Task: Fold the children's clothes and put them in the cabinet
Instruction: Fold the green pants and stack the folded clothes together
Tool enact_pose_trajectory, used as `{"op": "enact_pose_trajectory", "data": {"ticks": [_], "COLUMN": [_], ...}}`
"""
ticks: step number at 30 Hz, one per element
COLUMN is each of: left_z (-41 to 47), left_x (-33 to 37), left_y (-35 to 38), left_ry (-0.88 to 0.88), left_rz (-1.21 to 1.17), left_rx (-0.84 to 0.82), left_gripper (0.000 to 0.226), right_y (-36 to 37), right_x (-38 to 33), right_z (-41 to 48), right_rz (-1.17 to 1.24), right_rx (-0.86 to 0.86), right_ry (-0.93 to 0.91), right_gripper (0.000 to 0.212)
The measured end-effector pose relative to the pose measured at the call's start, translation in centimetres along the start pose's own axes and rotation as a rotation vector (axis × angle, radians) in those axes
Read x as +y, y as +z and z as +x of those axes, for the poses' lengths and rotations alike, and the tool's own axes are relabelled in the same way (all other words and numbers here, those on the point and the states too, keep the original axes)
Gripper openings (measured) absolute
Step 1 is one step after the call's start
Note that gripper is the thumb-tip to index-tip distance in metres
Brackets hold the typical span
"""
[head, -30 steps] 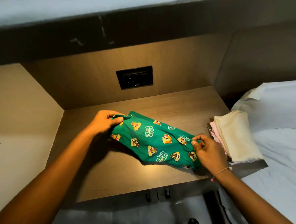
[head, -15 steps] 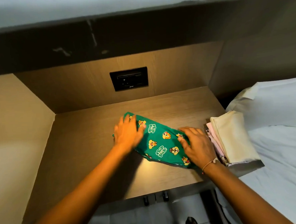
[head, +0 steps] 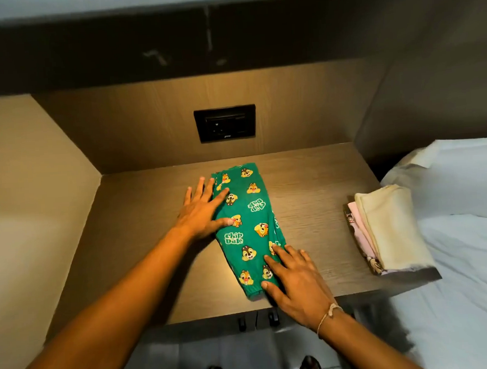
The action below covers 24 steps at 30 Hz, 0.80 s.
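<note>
Green children's trousers (head: 250, 221) with a chipmunk print lie flat in a long strip on the wooden cabinet top (head: 308, 186), waistband far, cuff near the front edge. My left hand (head: 202, 212) rests flat with fingers spread on the trousers' left edge, upper part. My right hand (head: 295, 278) presses flat on the lower right part near the cuff. Neither hand grips the cloth. A stack of folded clothes (head: 387, 229), cream on top and pink below, sits at the right end of the top.
A black wall socket (head: 225, 123) is set in the back panel. Wood side walls close the niche left and right. A bed with white sheets (head: 469, 256) adjoins on the right. Two small cabinet handles (head: 256, 322) show below the front edge; shoes stand on the floor.
The trousers went from held up by both hands to lying flat, and turned from a diagonal to a near-straight strip. Both hands let go and now press on them with open palms.
</note>
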<state>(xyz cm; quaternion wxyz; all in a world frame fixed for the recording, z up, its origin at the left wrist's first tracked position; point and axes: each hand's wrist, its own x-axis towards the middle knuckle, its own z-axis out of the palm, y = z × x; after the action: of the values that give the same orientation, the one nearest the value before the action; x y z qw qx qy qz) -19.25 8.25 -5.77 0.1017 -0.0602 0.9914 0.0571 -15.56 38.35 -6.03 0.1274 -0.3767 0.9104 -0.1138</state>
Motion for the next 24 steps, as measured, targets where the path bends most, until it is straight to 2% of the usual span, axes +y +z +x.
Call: {"op": "enact_pose_trajectory", "data": {"ticks": [2, 4, 7, 11, 15, 19, 22, 24], "left_z": [-1.2, -4.1, -9.9, -14.9, -15.9, -17.0, -17.6, -18.2], "left_x": [1.0, 2.4, 4.3, 6.5, 8.4, 9.4, 10.1, 10.5], "left_y": [-0.5, -0.4, 1.5, 4.6, 5.9, 6.7, 6.1, 5.3], "left_ry": [0.009, 0.049, 0.185, 0.282, 0.271, 0.260, 0.185, 0.060], "left_rz": [-0.012, -0.121, -0.246, -0.230, -0.230, -0.303, -0.378, -0.566], "left_rx": [0.095, 0.169, 0.132, 0.105, 0.256, 0.350, 0.419, 0.416], "left_gripper": [0.083, 0.070, 0.064, 0.072, 0.053, 0.030, 0.027, 0.024], "right_y": [-0.7, -1.2, -1.2, -0.4, 0.3, 0.7, 0.2, -0.7], "right_x": [-0.2, 0.5, 2.5, 4.0, 4.1, 3.5, 2.7, 2.2], "right_z": [0.1, 0.1, -0.4, -1.0, -1.5, -2.6, -3.4, -3.9], "right_rz": [0.030, 0.075, 0.074, -0.076, -0.047, -0.017, 0.147, 0.338], "right_rx": [0.061, 0.097, 0.052, -0.018, 0.111, 0.159, 0.185, 0.182], "right_ry": [-0.010, -0.057, -0.197, -0.356, -0.419, -0.409, -0.344, -0.266], "right_gripper": [0.063, 0.061, 0.065, 0.073, 0.054, 0.042, 0.033, 0.028]}}
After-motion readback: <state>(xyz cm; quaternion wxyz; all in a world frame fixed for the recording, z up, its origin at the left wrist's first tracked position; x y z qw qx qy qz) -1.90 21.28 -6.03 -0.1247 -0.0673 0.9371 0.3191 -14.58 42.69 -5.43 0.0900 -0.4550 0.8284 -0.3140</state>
